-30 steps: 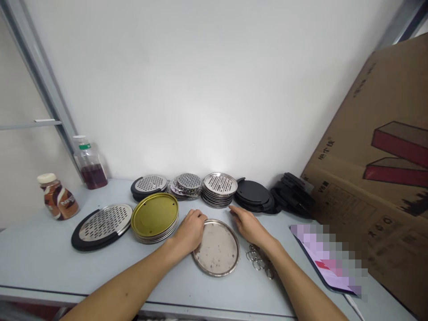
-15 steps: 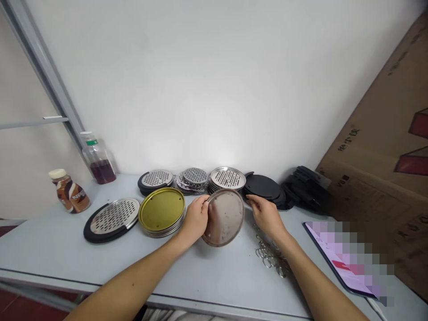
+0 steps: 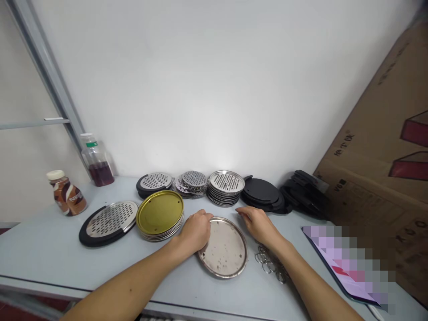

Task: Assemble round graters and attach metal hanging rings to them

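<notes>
My left hand (image 3: 196, 229) is closed on the rim of a shallow round metal plate (image 3: 224, 249). The silver plate is spotted, has small holes near its edge and tilts low over the table. To its right, my right hand (image 3: 259, 225) hovers apart from the rim; its fingers are loosely bent and no object shows in them. Below that wrist lies a pile of thin metal rings (image 3: 267, 261), partly covered by the forearm. Left of my left hand stands a stack of similar plates with a gold-coloured one (image 3: 161, 212) on top.
Along the wall stand a slotted disc stack (image 3: 226, 183), small perforated discs (image 3: 194, 179), black round parts (image 3: 262, 191) and black-rimmed grates (image 3: 155, 182). Another grate (image 3: 112, 219) lies left. Two bottles (image 3: 68, 196) are further left; a phone (image 3: 341, 263) and a cardboard box (image 3: 374, 178) are right.
The silver plate has come down and towards me, turning flatter, so its face with the holes shows. Both hands have lowered slightly, the left one still gripping the rim.
</notes>
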Motion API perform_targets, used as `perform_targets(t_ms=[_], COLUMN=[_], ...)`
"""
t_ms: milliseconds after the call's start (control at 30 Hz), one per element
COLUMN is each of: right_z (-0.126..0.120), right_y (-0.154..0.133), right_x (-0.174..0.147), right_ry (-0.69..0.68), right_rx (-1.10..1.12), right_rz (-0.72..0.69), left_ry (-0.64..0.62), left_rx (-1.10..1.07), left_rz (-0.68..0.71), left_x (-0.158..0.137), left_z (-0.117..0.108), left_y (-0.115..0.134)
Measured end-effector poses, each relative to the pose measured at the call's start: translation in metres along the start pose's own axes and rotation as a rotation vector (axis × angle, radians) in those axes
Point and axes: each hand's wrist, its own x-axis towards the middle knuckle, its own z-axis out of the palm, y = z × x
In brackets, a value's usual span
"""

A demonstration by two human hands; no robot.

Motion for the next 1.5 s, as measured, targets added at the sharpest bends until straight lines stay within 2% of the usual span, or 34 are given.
perform_targets(t_ms=[267,467,633,767,833,867,933,1033,1233,1500], right_z=[0.005,0.004,0.001,-0.001,-0.003,-0.004,-0.005,-0.007,-0.005,-0.002], right_y=[-0.013,-0.017,-0.024,-0.028,-0.029,-0.029,-0.029,-0.028,-0.020,-0.016], right_x=[-0.003,-0.003,-0.005,-0.007,-0.007,-0.007,-0.008,-0.009,-0.007,-0.007], right_ry=[-0.057,-0.065,-0.077,-0.101,-0.114,-0.119,-0.129,-0.138,-0.139,-0.132], right_rx=[0.018,0.025,0.040,0.061,0.066,0.068,0.071,0.053,-0.023,-0.024], right_rz=[-0.097,-0.106,-0.093,-0.075,-0.061,-0.056,-0.053,-0.055,-0.047,-0.043], left_ry=[0.034,0.057,0.161,0.324,0.355,0.308,0.115,0.004,-0.019,0.021], left_rx=[0.038,0.038,0.015,0.091,0.153,0.187,0.241,0.233,0.182,0.126], left_rz=[0.040,0.055,0.098,0.147,0.083,0.022,-0.148,-0.240,-0.264,-0.240], left_x=[0.000,0.000,-0.002,0.014,0.033,0.044,0.067,0.093,0.104,0.112], left_z=[0.001,0.006,0.006,-0.019,-0.041,-0.052,-0.070,-0.084,-0.078,-0.079], left_y=[-0.001,-0.004,-0.004,-0.006,-0.011,-0.014,-0.023,-0.040,-0.067,-0.076])
